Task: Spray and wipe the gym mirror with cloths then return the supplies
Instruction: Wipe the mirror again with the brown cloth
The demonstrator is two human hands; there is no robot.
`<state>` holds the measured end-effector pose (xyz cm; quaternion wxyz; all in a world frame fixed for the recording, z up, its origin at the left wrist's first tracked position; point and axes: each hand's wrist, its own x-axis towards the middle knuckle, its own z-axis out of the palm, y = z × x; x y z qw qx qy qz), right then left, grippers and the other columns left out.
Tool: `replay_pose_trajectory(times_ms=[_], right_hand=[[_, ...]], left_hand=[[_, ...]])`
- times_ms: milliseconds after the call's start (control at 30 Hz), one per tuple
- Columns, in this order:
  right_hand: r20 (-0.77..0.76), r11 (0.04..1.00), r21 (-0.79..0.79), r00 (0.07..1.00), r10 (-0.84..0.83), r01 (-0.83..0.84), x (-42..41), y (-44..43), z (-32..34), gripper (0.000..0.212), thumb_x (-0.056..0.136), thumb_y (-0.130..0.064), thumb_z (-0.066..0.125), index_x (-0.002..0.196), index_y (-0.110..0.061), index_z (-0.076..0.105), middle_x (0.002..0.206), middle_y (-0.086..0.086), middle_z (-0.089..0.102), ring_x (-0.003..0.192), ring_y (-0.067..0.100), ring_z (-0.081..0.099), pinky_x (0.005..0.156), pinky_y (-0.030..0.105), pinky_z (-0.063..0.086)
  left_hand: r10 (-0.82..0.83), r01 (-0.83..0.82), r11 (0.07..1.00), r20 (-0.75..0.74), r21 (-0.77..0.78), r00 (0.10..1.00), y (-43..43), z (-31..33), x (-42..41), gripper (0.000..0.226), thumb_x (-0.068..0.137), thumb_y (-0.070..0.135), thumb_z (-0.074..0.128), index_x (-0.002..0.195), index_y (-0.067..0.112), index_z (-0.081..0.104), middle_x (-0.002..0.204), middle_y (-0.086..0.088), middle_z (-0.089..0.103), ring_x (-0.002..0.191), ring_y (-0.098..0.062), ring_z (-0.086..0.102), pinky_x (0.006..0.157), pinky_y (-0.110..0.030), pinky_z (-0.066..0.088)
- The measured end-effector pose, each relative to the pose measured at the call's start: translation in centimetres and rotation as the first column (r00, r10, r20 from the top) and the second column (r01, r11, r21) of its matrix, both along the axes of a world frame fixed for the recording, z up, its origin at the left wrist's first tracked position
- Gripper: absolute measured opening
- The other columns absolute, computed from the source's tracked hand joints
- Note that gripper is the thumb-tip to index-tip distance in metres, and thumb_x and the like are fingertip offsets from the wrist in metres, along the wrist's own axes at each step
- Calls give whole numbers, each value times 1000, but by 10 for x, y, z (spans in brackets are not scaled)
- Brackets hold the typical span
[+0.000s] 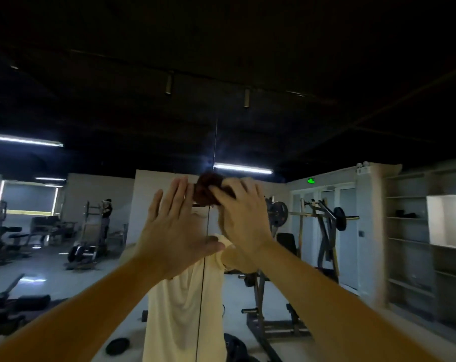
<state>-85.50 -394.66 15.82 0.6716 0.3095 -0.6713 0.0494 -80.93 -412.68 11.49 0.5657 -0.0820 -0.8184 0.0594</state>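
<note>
The mirror (313, 152) fills the wall ahead, dark across its upper half, with a thin vertical seam (202, 296) running down its middle; in it the gym shows, a plate-loaded weight machine (323, 231) to the right and a green exit sign (311, 180) above the doors; the person's reflection in a pale yellow shirt (180, 304) stands square to the glass; both bare arms are raised; the left hand (173, 228) is flat, fingers straight and slightly spread, palm toward the glass, though I cannot tell if it touches; the right hand (244, 220) curls its fingers over a dark reddish-brown cloth (204, 190), bunched high at the seam, just above and between both hands.
</note>
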Motion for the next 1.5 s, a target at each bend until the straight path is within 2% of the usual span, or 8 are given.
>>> replay_pose_trajectory(times_ms=[267,367,467,567,900,1100,1233,1500], right_hand=[[23,893,419,981,-191,164,9,74,-56,50,82,-38,81,127,-26,65,125,1,61,115,24,54,98,42,48],[164,978,32,965,-207,205,9,93,1,36,91,-27,62,127,-22,64,125,5,65,117,26,57,102,43,45],[240,857,-502,971,9,116,4,105,58,39,95,-14,65,133,-18,57,127,6,61,116,26,55,97,43,50],[238,792,-603,969,65,95,5,75,74,40,94,-13,64,133,-17,57,129,8,57,118,28,53,95,45,53],[136,977,214,991,-10,-20,10,35,-43,59,70,-17,81,125,-18,61,122,9,60,114,31,53,95,47,52],[300,810,-578,949,95,102,-19,135,-16,36,98,-15,60,134,-16,54,131,14,51,116,32,55,94,52,55],[251,682,-727,955,156,80,-21,97,10,43,98,-16,58,141,-14,51,136,17,48,120,34,52,97,50,53],[200,987,-135,973,118,-92,16,-7,-28,71,71,-13,86,136,-14,59,124,14,54,111,29,48,92,42,53]], left_hand=[[-22,16,999,197,36,980,-9,10,15,124,72,99,-14,156,10,-30,166,-10,-36,153,-23,-34,129,-49,-9],[17,-19,1000,192,8,981,-9,10,14,122,75,100,-2,154,12,-34,168,-10,-32,155,-24,-31,130,-50,-7],[38,-34,999,176,-26,984,-6,10,15,123,72,101,1,142,15,-51,163,-11,-39,153,-27,-34,127,-50,-13],[16,-13,1000,154,-21,988,-4,9,14,126,73,103,6,142,13,-49,162,-12,-40,154,-28,-32,127,-51,-12],[79,-69,994,113,-88,990,-14,6,6,142,72,106,26,163,2,-8,171,-17,-17,160,-31,-14,129,-56,6],[122,-116,992,118,-52,986,-3,6,4,153,63,110,28,159,3,-23,169,-15,-28,159,-31,-19,129,-56,4],[146,-140,989,132,-50,981,-1,7,7,153,62,111,25,157,3,-27,167,-16,-31,158,-32,-23,129,-56,1],[204,-194,978,153,-77,967,-5,9,16,146,68,109,20,162,2,-13,169,-17,-25,158,-31,-20,130,-53,1]])
